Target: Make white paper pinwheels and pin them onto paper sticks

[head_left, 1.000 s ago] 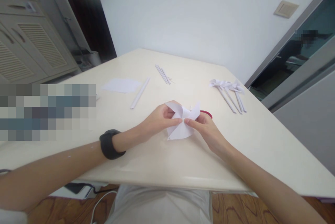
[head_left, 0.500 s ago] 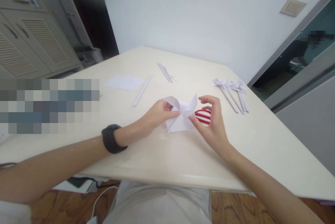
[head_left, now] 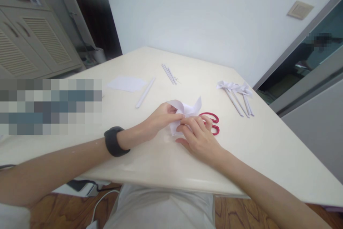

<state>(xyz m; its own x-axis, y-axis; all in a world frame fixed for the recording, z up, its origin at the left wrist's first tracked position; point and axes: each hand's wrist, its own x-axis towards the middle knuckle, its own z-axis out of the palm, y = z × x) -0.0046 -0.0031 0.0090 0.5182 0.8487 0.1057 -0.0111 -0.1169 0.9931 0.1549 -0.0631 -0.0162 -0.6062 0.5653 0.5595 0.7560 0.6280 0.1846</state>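
Note:
A white paper pinwheel [head_left: 197, 105] with curled blades lies in front of me on the table. My left hand [head_left: 163, 120] pinches it at its left side and centre, thumb on top. Over its near right part reaches my right hand [head_left: 202, 138], fingers bent and touching the paper, with the thumb apart from them near the close corner. That hand hides much of the pinwheel's near side. Just beyond my right fingers are the red handles of a pair of scissors [head_left: 216, 130]; their blades are hidden.
Finished-looking paper pinwheels on sticks [head_left: 235, 89] lie at the right. A rolled paper stick [head_left: 146, 92] and a stack of white paper [head_left: 125, 83] lie at the left. Several thin paper rolls [head_left: 168, 74] are further back on the cream table [head_left: 268, 157]. A wall stands behind.
My right hand has moved left and down from the pinwheel's right side, turning over its near part. More of the scissors' handles shows. My left hand has stayed in place.

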